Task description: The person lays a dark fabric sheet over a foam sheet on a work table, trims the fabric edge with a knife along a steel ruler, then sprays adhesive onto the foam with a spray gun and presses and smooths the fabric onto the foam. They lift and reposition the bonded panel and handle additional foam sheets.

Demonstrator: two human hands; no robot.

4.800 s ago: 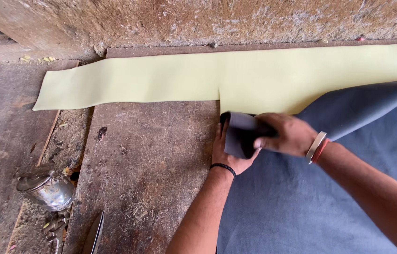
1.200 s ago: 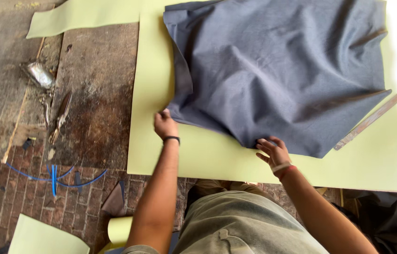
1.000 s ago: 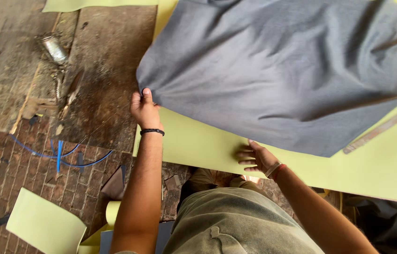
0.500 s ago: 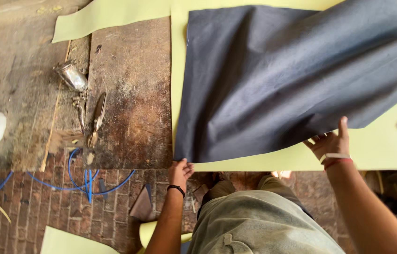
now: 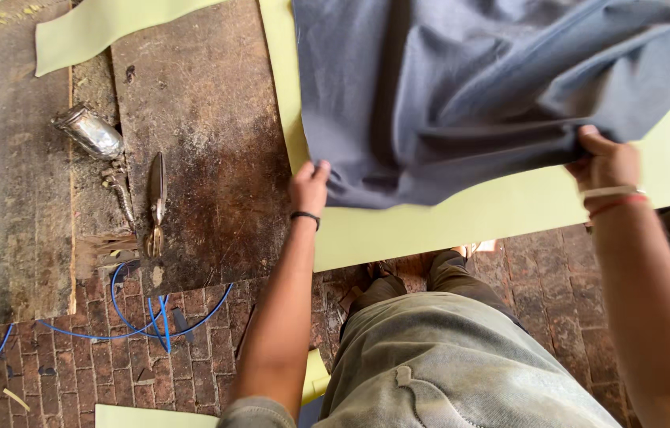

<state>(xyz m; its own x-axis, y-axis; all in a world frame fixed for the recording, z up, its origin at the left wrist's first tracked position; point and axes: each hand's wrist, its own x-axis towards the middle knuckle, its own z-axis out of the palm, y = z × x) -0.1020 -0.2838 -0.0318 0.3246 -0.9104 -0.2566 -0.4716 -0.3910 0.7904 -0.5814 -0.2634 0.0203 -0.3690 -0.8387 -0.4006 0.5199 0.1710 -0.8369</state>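
With the left hand (image 5: 309,184) and right hand (image 5: 606,158) each pinching the near edge of the rumpled grey-blue cloth (image 5: 478,87), an uneven tug could likely drag it askew across the pale yellow-green paper sheet (image 5: 462,226) beneath.

Bare wood betw. scissors (image 5: 156,202) & yellow sheet (image 5: 430,226) is open; tin can (image 5: 89,131) sits further left.

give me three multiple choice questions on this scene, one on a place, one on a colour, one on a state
1. Where do the scissors lie?
A. on the cloth
B. on the wooden table left of the yellow sheet
C. in the right hand

2. What colour is the cloth?
A. blue-grey
B. red
C. white

3. How is the cloth?
A. rolled up
B. folded small
C. spread, wrinkled, gripped at its near edge

Answers: 1 B, they rest on bare wood beside the yellow sheet. 2 A, plainly blue-grey. 3 C, the left hand and right hand each pinch the edge.
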